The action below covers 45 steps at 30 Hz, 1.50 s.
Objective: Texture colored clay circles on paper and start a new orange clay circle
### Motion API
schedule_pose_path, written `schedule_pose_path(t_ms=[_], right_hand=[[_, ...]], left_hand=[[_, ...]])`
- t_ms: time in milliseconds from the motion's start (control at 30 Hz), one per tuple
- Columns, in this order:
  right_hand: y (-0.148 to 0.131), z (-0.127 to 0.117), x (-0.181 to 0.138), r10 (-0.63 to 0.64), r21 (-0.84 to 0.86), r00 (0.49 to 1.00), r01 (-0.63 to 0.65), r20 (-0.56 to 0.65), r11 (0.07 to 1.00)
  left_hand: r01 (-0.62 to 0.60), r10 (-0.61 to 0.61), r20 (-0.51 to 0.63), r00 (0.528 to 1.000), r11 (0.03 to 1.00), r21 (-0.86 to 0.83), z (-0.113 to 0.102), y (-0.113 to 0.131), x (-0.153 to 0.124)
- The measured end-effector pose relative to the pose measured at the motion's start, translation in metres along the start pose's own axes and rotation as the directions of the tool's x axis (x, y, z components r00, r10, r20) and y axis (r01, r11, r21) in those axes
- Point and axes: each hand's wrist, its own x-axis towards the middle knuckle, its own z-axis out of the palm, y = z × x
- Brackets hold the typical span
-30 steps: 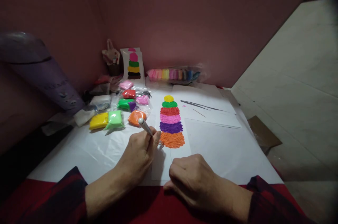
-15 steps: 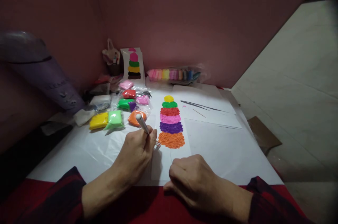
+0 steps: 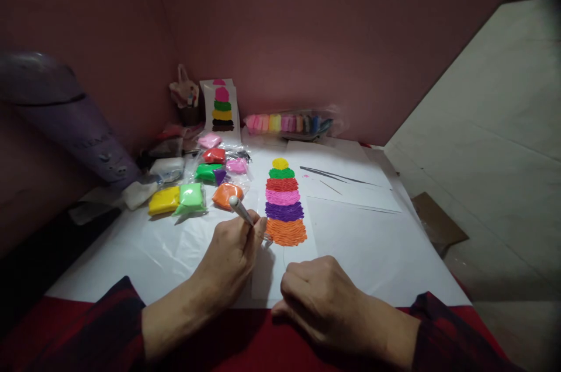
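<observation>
My left hand (image 3: 231,255) is closed around a slim silver-tipped tool (image 3: 241,212), its working end at the lower left edge of the orange band of a striped clay picture (image 3: 284,204). The picture stacks yellow, green, red, pink, purple and orange textured bands on a white sheet (image 3: 280,267). My right hand (image 3: 318,296) rests curled in a loose fist on the sheet's near edge, below the picture; what its fingers hold, if anything, is hidden.
Bags of coloured clay (image 3: 191,197) lie left of the picture, with an orange lump (image 3: 227,193) nearest. A finished sample picture (image 3: 222,104) and a clay stick pack (image 3: 289,122) lean at the back wall. More white sheets (image 3: 350,185) lie right. A purple object (image 3: 74,121) stands left.
My left hand and the tool shifted slightly left and back to the right along the orange band's edge. My right hand has stayed still.
</observation>
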Motion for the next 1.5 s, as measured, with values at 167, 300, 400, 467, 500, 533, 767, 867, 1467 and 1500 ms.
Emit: schedule_pose_path(t_ms=[167, 300, 400, 467, 500, 533, 767, 867, 1467, 1500], right_hand=[[-0.0002, -0.0003, 0.0001, 0.004, -0.01, 1.0, -0.004, -0.011, 1.0], [-0.0004, -0.0009, -0.0001, 0.003, -0.007, 1.0, -0.003, -0.015, 1.0], [-0.0004, -0.0008, -0.0003, 0.004, -0.009, 1.0, -0.004, -0.003, 1.0], [-0.0003, -0.0005, -0.0003, 0.008, -0.007, 1.0, -0.008, -0.002, 1.0], [-0.0003, -0.0002, -0.0003, 0.011, -0.004, 1.0, -0.011, -0.003, 1.0], [-0.0003, 0.0, -0.0003, 0.012, -0.002, 1.0, -0.012, -0.005, 1.0], [-0.0001, 0.0018, -0.0019, 0.019, -0.007, 1.0, -0.019, 0.006, 1.0], [-0.0002, 0.0014, -0.0023, 0.017, -0.012, 1.0, -0.017, 0.002, 1.0], [-0.0013, -0.0009, -0.0005, 0.011, -0.005, 1.0, -0.011, -0.013, 1.0], [-0.0013, -0.0009, -0.0006, 0.011, -0.005, 1.0, -0.011, -0.012, 1.0]], left_hand=[[-0.001, 0.001, 0.001, 1.0, 1.0, -0.006, 0.0, 0.0002, 0.0011], [-0.006, 0.006, -0.005, 1.0, 1.0, 0.013, -0.0009, 0.0006, 0.0017], [-0.014, 0.014, -0.013, 1.0, 0.999, 0.04, -0.0017, 0.0, 0.0025], [-0.014, 0.015, -0.024, 1.0, 0.999, 0.045, -0.0023, -0.0005, 0.0029], [-0.013, 0.014, -0.028, 1.0, 0.999, 0.046, -0.0027, -0.0006, 0.0029], [-0.01, 0.011, -0.028, 1.0, 0.999, 0.046, -0.003, -0.0007, 0.003], [0.011, -0.01, -0.02, 1.0, 0.998, 0.058, -0.0066, 0.0008, 0.0039], [-0.001, 0.003, -0.042, 0.999, 1.0, 0.031, -0.0077, 0.0024, 0.0033], [0.001, 0.0, -0.025, 1.0, 0.999, 0.038, -0.0057, 0.0018, 0.002], [-0.001, 0.002, -0.02, 1.0, 0.999, 0.044, -0.0057, 0.0018, 0.002]])
